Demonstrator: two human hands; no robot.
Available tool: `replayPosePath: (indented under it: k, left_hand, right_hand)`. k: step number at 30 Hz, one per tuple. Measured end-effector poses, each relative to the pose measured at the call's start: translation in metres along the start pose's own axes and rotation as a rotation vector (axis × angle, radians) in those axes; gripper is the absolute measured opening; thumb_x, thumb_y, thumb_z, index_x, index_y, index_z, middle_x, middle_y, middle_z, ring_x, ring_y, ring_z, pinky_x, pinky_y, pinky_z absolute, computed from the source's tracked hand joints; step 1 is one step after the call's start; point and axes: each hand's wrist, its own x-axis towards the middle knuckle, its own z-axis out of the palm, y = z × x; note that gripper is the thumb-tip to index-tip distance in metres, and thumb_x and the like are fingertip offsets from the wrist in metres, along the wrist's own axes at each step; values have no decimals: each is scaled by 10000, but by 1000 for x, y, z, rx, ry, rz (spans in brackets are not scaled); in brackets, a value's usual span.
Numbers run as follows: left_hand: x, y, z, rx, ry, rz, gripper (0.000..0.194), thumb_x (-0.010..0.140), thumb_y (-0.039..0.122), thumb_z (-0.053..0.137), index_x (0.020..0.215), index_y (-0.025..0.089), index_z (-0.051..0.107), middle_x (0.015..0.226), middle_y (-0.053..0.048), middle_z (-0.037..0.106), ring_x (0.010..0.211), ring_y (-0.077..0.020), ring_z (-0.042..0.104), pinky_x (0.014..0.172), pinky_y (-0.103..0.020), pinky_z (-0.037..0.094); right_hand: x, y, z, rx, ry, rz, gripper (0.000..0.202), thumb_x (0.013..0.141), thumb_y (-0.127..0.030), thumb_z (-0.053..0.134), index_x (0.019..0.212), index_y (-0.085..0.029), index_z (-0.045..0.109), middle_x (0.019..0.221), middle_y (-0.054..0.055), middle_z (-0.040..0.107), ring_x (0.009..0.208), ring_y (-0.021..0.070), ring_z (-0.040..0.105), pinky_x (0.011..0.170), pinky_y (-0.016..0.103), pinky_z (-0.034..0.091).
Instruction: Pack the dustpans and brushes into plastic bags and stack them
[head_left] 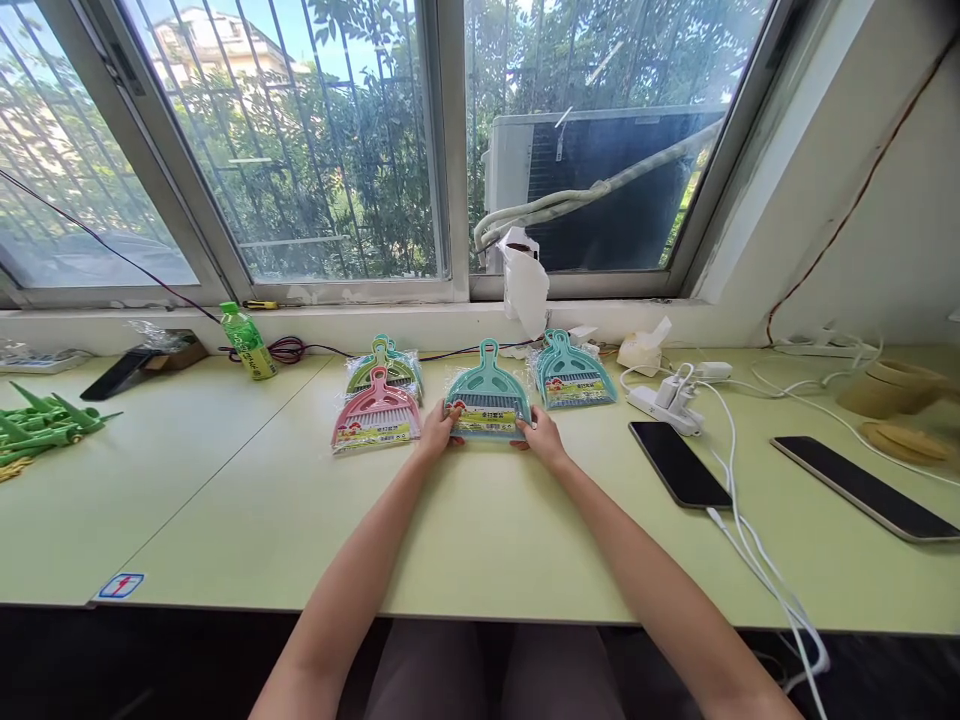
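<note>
The pink pan [379, 408] lies just left of the left hand [435, 432], whose fingers close on the left edge of the middle pan [489, 383]. This pan sits between the 2 hands (equally near both), handle toward the window [448, 150]. The right hand [544, 438] grips its right edge, beside the right pan [574, 372].

Both forearms stretch forward and angle inward, the left hand [438, 428] and right hand [543, 436] gripping, slightly apart.

The teal dustpan-and-brush set [489, 390] sits wrapped in clear plastic, handle toward the window, its label showing.
</note>
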Motion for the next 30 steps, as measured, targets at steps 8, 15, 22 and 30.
replayPosePath:
  k: [8, 15, 22, 30]
  left_hand:
    - [-8, 5, 8, 246, 130, 60, 446, 817, 349, 633, 1210, 192, 495, 957, -92, 669, 956, -271, 623, 871, -367, 435]
    - [-20, 18, 17, 335, 218, 131, 1026, 595, 361, 833, 1432, 180, 268, 998, -100, 657, 991, -286, 612, 851, -343, 423]
    - [-29, 25, 25, 415, 248, 193, 957, 643, 425, 799, 1409, 181, 281, 892, -53, 668, 829, -228, 651, 742, -308, 465]
    - [-44, 34, 37, 502, 281, 156, 817, 771, 516, 668, 1400, 176, 271, 1041, -112, 668, 910, -251, 656, 759, -328, 470]
  right_hand:
    - [-3, -3, 0, -45, 19, -9, 334, 772, -346, 597, 1078, -218, 557, 1122, 80, 635, 513, 135, 641, 445, 253, 519]
    - [-4, -2, 6, -239, 105, -66, 314, 818, -307, 548, 1120, -226, 567, 998, 84, 676, 756, 222, 672, 643, 312, 532]
    - [-13, -18, 7, -566, 133, -26, 702, 823, -545, 530, 1364, -128, 368, 1143, 180, 646, 1043, 323, 619, 795, 364, 465]
    - [-21, -25, 7, -554, 263, -52, 778, 751, -618, 588, 1326, -131, 397, 1091, 168, 670, 995, 308, 634, 719, 317, 440]
